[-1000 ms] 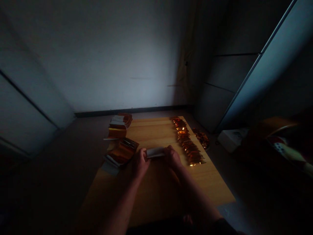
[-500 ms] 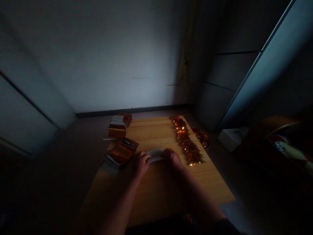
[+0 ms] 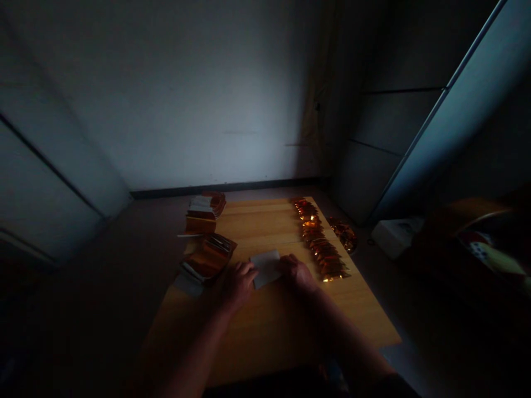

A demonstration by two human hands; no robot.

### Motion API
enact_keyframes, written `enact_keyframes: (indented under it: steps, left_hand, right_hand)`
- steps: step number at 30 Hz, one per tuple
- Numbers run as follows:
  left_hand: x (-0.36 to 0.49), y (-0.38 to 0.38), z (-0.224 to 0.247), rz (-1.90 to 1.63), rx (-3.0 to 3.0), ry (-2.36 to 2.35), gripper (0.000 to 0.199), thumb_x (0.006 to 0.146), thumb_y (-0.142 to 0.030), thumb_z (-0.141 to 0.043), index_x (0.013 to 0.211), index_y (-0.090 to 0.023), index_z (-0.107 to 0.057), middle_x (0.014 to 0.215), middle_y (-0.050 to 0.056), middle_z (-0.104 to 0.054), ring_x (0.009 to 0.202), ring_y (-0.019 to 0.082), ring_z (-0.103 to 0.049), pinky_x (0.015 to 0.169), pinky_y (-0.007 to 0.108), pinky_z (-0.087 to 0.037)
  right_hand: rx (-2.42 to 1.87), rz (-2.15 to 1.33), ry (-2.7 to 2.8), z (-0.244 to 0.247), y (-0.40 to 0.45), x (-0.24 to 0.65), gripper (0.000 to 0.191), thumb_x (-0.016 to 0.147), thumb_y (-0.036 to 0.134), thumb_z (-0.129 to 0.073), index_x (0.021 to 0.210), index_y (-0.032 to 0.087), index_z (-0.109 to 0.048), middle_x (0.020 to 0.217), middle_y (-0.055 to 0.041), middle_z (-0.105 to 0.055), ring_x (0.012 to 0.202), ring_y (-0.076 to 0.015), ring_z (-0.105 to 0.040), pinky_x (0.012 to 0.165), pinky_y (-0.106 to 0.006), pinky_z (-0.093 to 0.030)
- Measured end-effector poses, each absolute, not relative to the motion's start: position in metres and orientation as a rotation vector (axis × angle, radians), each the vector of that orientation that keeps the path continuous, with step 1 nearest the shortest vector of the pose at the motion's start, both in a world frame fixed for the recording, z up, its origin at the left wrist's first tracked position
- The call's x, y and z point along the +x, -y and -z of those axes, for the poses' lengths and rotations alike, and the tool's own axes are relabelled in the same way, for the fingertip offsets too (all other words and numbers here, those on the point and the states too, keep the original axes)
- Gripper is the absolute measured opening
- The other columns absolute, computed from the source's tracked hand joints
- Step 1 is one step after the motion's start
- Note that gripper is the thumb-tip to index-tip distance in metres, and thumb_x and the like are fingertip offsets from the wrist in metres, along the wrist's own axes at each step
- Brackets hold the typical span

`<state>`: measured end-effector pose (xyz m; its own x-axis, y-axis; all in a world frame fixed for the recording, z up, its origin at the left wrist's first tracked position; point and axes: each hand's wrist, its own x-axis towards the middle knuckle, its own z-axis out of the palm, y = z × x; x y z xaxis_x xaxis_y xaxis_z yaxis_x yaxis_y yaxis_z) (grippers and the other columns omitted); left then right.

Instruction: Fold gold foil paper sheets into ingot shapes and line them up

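Change logged: I read the white rectangular paper-like sheet [image 3: 265,268] as opened out since the last view, from a narrow strip lying across the gap between the hands to a broad, nearly square panel.
Significance: I find more of its face exposed, and it now appears to lie flat on the desk instead of being held up as a strip.
Item location: I place it at lower centre of the frame, on the pale wooden desk [image 3: 265,342], between the hands.
Item orientation: I judge its long axis to run away from the person, tilted slightly toward upper right; its near and far edges are close in length.
Left hand [image 3: 236,286]: I see fingers over the sheet's left edge; no pinch is visible, and I cannot tell whether it grips.
Right hand [image 3: 295,273]: I see it against the right edge, curled slightly; I cannot tell whether it grips.
Adjacent items: I note a long row of crumpled orange metallic foil pieces [image 3: 319,243] just right of the right hand, and a stack of orange-and-white folded packets [image 3: 206,260] just beside the left hand.
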<state>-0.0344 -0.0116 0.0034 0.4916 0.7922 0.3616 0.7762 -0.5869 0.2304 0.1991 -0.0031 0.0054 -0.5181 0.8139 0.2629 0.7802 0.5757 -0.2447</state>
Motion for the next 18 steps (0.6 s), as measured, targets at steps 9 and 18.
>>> enact_keyframes:
  steps: [9,18]
  left_hand:
    - [-0.022,0.011,-0.015,-0.572,2.613,-1.575,0.023,0.083,-0.018,-0.051,0.091,-0.022,-0.072,0.1,0.007,-0.064,0.094,0.021,-0.053,0.085,0.037,-0.043]
    - [-0.017,0.016,-0.007,-0.543,2.561,-1.719,0.024,0.086,-0.024,-0.052,0.102,-0.027,-0.069,0.096,0.007,-0.061,0.094,0.022,-0.052,0.08,0.033,-0.041]
  right_hand:
    - [-1.456,-0.272,2.186,-0.025,-0.003,0.193,0.028,0.081,0.004,-0.046,0.076,0.017,-0.07,0.082,-0.0065,-0.068,0.08,-0.0165,-0.059,0.078,-0.025,-0.045]
    - [-1.922,-0.596,1.926,-0.033,-0.012,0.136,0.015,0.076,0.023,-0.061,0.088,0.02,-0.07,0.089,-0.0049,-0.07,0.079,-0.0166,-0.064,0.065,-0.022,-0.043]
